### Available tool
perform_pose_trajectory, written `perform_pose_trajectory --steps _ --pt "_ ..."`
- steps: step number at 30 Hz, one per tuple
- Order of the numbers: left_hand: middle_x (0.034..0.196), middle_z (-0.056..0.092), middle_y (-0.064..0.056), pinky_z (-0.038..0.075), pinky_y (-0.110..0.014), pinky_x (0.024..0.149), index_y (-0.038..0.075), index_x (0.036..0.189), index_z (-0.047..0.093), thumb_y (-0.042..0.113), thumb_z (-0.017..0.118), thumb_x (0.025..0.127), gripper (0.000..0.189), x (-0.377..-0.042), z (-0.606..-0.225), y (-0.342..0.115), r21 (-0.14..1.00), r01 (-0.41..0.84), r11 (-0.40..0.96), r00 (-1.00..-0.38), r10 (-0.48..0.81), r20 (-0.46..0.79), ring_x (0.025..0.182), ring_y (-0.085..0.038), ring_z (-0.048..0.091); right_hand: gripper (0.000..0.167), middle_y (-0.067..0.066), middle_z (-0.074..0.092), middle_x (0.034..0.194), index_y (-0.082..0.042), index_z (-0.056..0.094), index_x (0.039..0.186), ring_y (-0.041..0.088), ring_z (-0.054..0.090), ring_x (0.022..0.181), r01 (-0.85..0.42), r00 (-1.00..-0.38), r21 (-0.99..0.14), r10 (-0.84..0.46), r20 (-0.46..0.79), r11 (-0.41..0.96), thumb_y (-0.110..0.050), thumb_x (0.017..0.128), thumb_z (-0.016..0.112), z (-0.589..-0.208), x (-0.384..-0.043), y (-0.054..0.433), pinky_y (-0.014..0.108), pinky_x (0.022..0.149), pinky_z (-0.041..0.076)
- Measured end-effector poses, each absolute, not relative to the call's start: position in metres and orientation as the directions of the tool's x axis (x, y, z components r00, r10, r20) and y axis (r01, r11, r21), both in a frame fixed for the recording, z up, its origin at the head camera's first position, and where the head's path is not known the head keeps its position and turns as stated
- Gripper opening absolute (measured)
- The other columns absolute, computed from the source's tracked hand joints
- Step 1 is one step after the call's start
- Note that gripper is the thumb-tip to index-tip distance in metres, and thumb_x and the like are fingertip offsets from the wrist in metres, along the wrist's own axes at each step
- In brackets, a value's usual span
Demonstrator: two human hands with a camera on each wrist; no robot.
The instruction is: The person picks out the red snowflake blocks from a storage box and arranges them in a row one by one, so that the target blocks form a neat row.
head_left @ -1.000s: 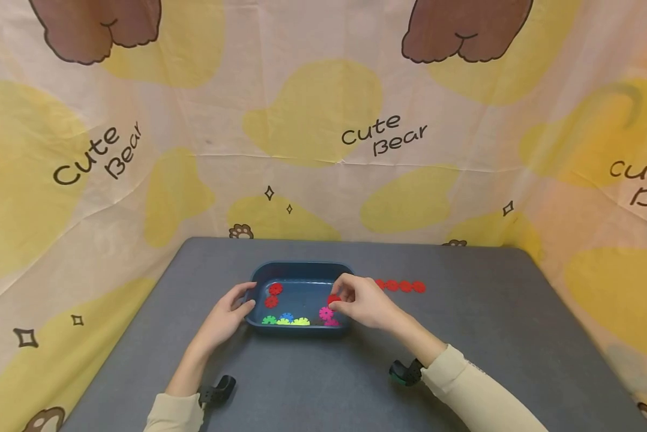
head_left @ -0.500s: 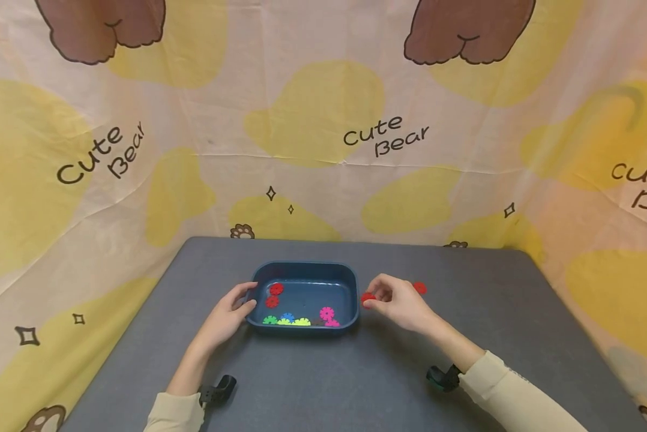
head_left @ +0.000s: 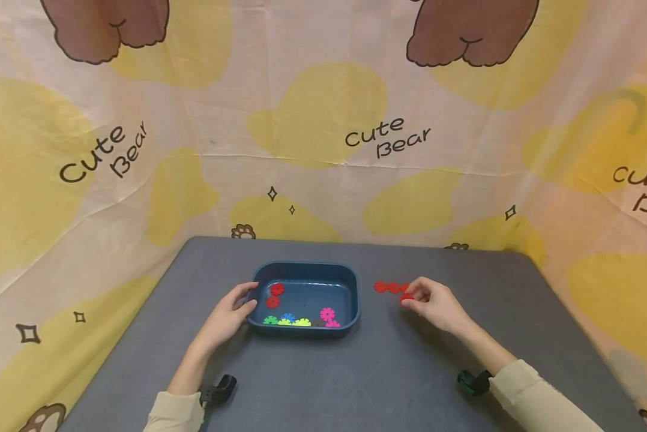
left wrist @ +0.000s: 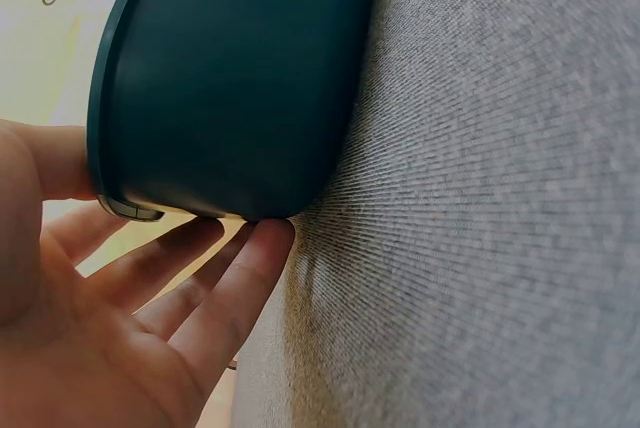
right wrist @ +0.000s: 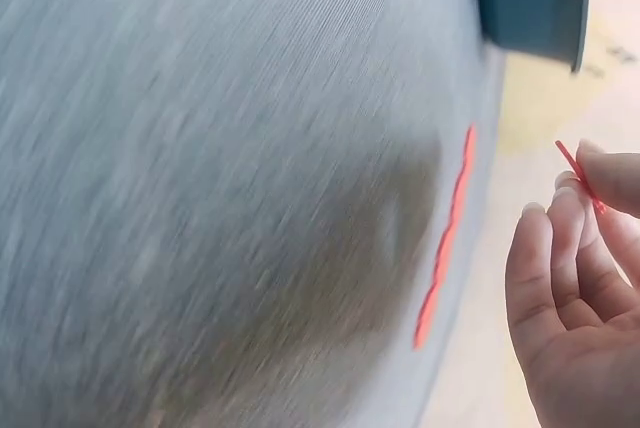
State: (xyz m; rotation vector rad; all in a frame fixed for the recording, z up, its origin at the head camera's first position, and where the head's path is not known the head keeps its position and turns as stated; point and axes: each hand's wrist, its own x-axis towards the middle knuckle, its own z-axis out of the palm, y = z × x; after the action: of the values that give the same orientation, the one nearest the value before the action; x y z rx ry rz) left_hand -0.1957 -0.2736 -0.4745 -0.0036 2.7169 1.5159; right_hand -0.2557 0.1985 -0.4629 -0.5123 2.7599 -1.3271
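A dark blue tray stands on the table, its left end held by my left hand. The left wrist view has the thumb at the tray's rim and the fingers against its outer wall. To the tray's right, my right hand pinches a red notched plastic disc between thumb and fingers, above the table. The right wrist view shows this disc edge-on. Just behind lies a row of red discs, its right part hidden by the hand.
Inside the tray are two red discs at the left, with green, blue, yellow and pink discs along the near side. The grey table ends at a printed cloth backdrop. Black bands sit on both wrists.
My right hand has carried the red disc from over the tray's right side to the right, near the row of red discs. My left hand stays at the tray's left end.
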Motion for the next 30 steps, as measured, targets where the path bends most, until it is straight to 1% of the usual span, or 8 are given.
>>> perform_pose_trajectory --steps 5,9,13,21,24,30 --pt "0.159 0.034 -0.023 0.048 -0.058 0.1 0.012 0.151 0.045 0.018 0.056 0.105 0.048 -0.196 -0.475 -0.275 0.853 -0.01 0.522 -1.0 0.016 -0.021 0.14 -0.05 0.041 0.027 0.002 0.064 0.08 -0.004 0.065 0.107 0.02 0.06 0.067 -0.252 -0.959 -0.742 -0.261 0.107 0.621 -0.019 0.089 0.08 -0.47 -0.265 0.218 0.031 0.058 0.05" --pt "0.159 0.034 -0.023 0.048 -0.058 0.1 0.012 0.151 0.045 0.018 0.056 0.105 0.048 -0.196 -0.475 -0.275 0.855 -0.009 0.519 -1.0 0.016 -0.02 0.14 -0.05 0.041 0.027 0.003 0.065 0.08 -0.002 0.065 0.109 0.022 0.061 0.066 -0.23 -0.968 -0.738 -0.226 0.107 0.635 -0.017 0.091 0.079 -0.476 -0.271 0.23 0.031 0.056 0.05" --pt "0.159 0.034 -0.023 0.048 -0.058 0.1 0.011 0.151 0.045 0.018 0.057 0.105 0.048 -0.197 -0.475 -0.275 0.857 -0.01 0.516 -1.0 0.019 -0.023 0.14 -0.05 0.04 0.027 0.004 0.066 0.08 -0.001 0.065 0.109 0.022 0.061 0.066 -0.211 -0.974 -0.737 -0.204 0.1 0.643 -0.016 0.091 0.078 -0.482 -0.276 0.24 0.032 0.056 0.049" --pt "0.159 0.033 -0.023 0.046 -0.058 0.101 0.011 0.151 0.045 0.018 0.057 0.105 0.048 -0.196 -0.474 -0.274 0.854 -0.012 0.52 -1.0 0.018 -0.025 0.141 -0.05 0.039 0.023 0.006 0.067 0.082 -0.002 0.065 0.109 0.021 0.063 0.068 -0.157 -0.983 -0.723 -0.175 0.05 0.673 -0.017 0.094 0.074 -0.487 -0.29 0.256 0.035 0.061 0.053" --pt "0.159 0.033 -0.023 0.046 -0.058 0.101 0.012 0.151 0.044 0.018 0.056 0.105 0.048 -0.196 -0.475 -0.274 0.854 -0.014 0.52 -0.999 0.02 -0.028 0.14 -0.05 0.04 0.021 0.005 0.067 0.081 -0.002 0.065 0.108 0.02 0.062 0.067 -0.145 -0.985 -0.705 -0.166 0.039 0.694 -0.017 0.094 0.073 -0.487 -0.295 0.259 0.035 0.06 0.052" --pt "0.159 0.034 -0.022 0.046 -0.058 0.102 0.012 0.151 0.045 0.018 0.056 0.105 0.048 -0.198 -0.476 -0.274 0.857 -0.014 0.515 -1.0 0.016 -0.026 0.141 -0.05 0.039 0.021 0.005 0.066 0.078 0.0 0.065 0.105 0.017 0.059 0.066 -0.163 -0.984 -0.664 -0.173 0.051 0.729 -0.016 0.093 0.074 -0.489 -0.303 0.26 0.033 0.059 0.047"
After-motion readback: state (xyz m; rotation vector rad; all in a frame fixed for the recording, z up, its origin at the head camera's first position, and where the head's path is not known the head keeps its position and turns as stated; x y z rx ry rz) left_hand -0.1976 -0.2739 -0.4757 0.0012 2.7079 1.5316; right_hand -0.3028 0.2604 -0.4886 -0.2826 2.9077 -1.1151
